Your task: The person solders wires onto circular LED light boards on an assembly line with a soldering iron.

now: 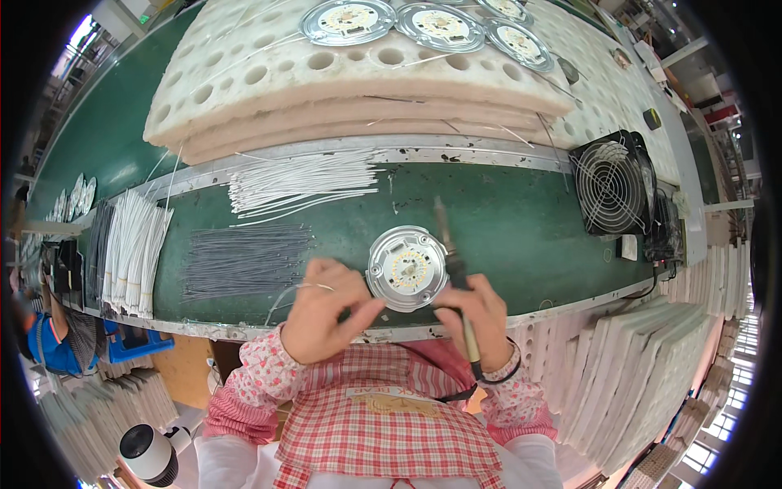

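Note:
On the green bench mat in front of me lies a round silver LED lamp plate (409, 269) with a ring of yellow LEDs. My right hand (481, 316), just right of the plate, is closed around a soldering iron (456, 266) whose tip points away from me; the tip is blurred. My left hand (326, 311) is at the plate's lower left, fingers curled, its thumb reaching toward the rim. A thin pale wire (279, 305) curves up from the bench edge into the left hand's fingers. Whether the thumb touches the plate, I cannot tell.
White wires (297, 186) and dark grey wires (244, 259) lie in heaps to the left, beside bundled white wires (138, 253). A black fan (611, 183) stands at right. Behind, a thick white foam block (269, 90) with holes carries several more lamp plates (440, 27).

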The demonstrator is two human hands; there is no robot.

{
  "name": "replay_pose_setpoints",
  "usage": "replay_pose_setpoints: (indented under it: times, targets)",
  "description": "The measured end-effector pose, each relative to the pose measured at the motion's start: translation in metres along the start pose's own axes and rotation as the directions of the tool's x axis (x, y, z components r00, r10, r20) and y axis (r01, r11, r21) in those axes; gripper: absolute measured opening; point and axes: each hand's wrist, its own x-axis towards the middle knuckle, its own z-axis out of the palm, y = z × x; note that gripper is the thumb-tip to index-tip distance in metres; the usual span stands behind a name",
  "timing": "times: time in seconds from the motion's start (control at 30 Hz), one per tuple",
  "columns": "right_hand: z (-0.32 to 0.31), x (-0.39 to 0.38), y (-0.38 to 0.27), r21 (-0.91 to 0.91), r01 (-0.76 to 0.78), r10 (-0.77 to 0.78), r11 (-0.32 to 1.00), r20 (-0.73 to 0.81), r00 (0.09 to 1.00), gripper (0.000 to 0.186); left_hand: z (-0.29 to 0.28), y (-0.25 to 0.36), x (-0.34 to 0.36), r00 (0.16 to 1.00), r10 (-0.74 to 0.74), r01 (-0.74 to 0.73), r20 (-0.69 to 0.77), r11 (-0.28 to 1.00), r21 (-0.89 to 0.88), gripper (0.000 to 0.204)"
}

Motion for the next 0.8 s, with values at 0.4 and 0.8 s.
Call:
replay_pose_setpoints:
  times: [0.4, 0.8]
  targets:
    - [-0.023, 0.014, 0.003, 0.217, -0.146, 0.133, 0.965, 0.072, 0.988, 0.013, 0.017, -0.018, 0.019, 0.97, 0.003, 0.019, -0.244, 0.996, 0.088, 0.015]
    - [-0.023, 0.018, 0.008, 0.155, -0.113, 0.091, 0.981, 0.142, 0.986, 0.012, 0.024, -0.025, 0.023, 0.979, -0.012, 0.027, -0.203, 0.997, 0.073, 0.02]
